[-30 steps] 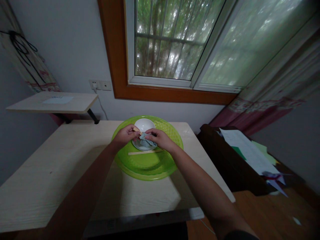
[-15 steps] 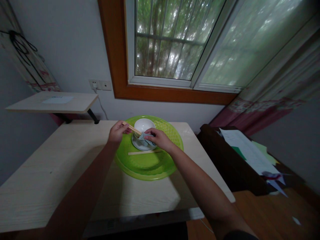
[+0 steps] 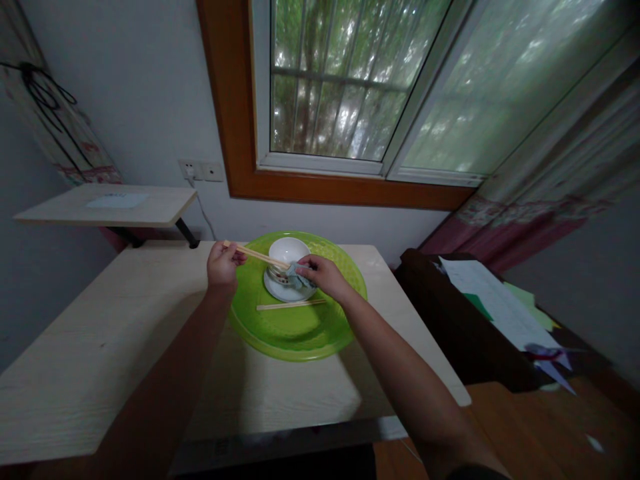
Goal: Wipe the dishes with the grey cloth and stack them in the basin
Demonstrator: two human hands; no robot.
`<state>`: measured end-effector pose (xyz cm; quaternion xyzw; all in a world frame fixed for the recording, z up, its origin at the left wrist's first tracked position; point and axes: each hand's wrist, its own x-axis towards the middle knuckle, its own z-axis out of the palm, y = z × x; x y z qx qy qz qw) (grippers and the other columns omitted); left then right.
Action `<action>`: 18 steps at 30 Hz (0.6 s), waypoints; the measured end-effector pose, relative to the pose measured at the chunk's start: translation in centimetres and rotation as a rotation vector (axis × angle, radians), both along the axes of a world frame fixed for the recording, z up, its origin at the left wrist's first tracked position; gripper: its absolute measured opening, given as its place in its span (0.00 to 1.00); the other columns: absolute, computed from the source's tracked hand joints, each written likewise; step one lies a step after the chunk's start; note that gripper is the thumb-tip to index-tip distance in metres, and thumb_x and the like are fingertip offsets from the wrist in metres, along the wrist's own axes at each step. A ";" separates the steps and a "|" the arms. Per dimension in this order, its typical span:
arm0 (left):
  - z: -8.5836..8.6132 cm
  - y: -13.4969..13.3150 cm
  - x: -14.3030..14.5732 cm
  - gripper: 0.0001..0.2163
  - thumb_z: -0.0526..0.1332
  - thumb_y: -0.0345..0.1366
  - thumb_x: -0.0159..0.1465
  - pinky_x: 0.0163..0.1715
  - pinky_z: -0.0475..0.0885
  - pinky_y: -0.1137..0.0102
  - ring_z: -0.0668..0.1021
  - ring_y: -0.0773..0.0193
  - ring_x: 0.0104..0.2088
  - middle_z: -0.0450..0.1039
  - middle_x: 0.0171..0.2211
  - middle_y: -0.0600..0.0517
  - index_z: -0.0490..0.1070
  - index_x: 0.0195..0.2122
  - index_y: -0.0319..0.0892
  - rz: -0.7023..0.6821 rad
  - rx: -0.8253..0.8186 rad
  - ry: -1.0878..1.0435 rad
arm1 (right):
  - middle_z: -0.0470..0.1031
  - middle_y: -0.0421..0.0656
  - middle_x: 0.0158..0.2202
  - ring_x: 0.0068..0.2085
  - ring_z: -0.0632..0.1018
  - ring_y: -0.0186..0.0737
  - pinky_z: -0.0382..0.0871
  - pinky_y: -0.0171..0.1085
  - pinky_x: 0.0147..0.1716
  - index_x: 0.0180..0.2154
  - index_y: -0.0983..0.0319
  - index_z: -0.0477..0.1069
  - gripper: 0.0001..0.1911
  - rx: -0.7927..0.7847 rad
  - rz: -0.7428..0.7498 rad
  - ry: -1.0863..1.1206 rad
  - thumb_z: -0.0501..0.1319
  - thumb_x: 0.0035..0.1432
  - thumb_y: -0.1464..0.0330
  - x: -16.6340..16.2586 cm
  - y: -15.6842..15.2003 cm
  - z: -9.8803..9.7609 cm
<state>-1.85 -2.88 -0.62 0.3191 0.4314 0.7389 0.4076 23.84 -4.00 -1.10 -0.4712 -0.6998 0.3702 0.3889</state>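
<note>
My left hand (image 3: 223,265) is closed on one end of a pair of light wooden chopsticks (image 3: 257,255), held slanting over the tray. Their other end runs into a grey-blue cloth (image 3: 300,275), which my right hand (image 3: 320,273) pinches around it. Below the cloth sits a white bowl with a dark pattern (image 3: 278,276), partly hidden, by a white plate (image 3: 280,293). Another white bowl (image 3: 289,249) stands behind. In front of the plate, more chopsticks (image 3: 291,305) lie on the round green tray (image 3: 295,343).
The tray rests on a pale wooden table (image 3: 150,320). At the back left is a small raised shelf (image 3: 110,213) with a paper on it. Right of the table, papers (image 3: 500,300) lie on a dark piece of furniture (image 3: 450,320). A window (image 3: 350,80) is in front.
My left hand has moved left with the chopsticks, so more of their length shows outside the cloth. My right hand stays nearly in place, the cloth now more bunched.
</note>
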 end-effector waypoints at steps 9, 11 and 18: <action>-0.2 0.2 -0.5 0.12 0.66 0.37 0.58 0.18 0.63 0.79 0.70 0.74 0.17 0.65 0.19 0.61 0.61 0.29 0.42 0.031 0.049 -0.049 | 0.76 0.39 0.30 0.31 0.74 0.39 0.67 0.36 0.30 0.35 0.59 0.76 0.15 0.018 -0.252 0.144 0.68 0.49 0.57 1.6 1.5 -0.7; -0.1 0.1 -0.2 0.12 0.66 0.37 0.57 0.17 0.64 0.79 0.70 0.74 0.17 0.66 0.20 0.60 0.62 0.29 0.42 -0.037 0.043 -0.021 | 0.76 0.40 0.31 0.32 0.74 0.39 0.68 0.36 0.31 0.37 0.59 0.76 0.17 0.041 -0.249 0.221 0.68 0.51 0.55 1.6 1.6 -0.5; 0.7 -1.1 1.0 0.15 0.68 0.43 0.57 0.30 0.76 0.72 0.80 0.67 0.27 0.75 0.27 0.53 0.65 0.33 0.40 -0.449 -0.010 0.186 | 0.79 0.42 0.37 0.38 0.76 0.40 0.69 0.38 0.38 0.39 0.59 0.76 0.17 0.043 0.026 0.168 0.69 0.52 0.55 -0.1 -0.1 0.5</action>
